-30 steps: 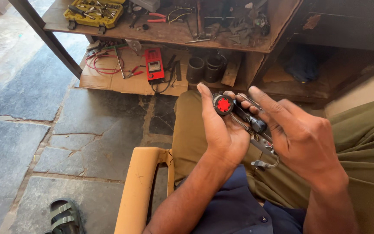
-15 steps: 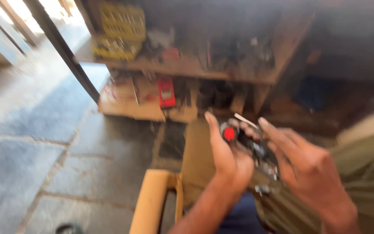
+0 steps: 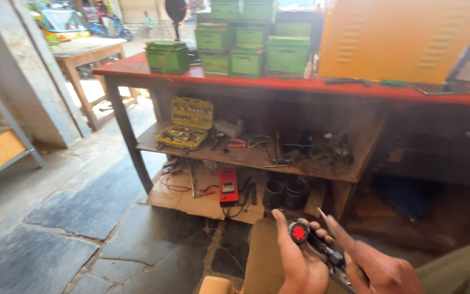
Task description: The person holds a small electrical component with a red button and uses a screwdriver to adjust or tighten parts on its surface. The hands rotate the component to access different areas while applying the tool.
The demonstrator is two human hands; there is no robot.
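Two hands on a small tool, low in frame, over the lap.
Left hand [image 3: 300,264] cups the black tool with red round cap [image 3: 299,232]; right hand [image 3: 379,267] pinches its metal end. Judgement: steady it with the left, turn with the right only. Red bench [image 3: 300,84] sits well beyond.

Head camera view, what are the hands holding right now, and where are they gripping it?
Both hands hold a small black tool with a round red cap. The left hand wraps its cap end; the right hand grips its lower body.
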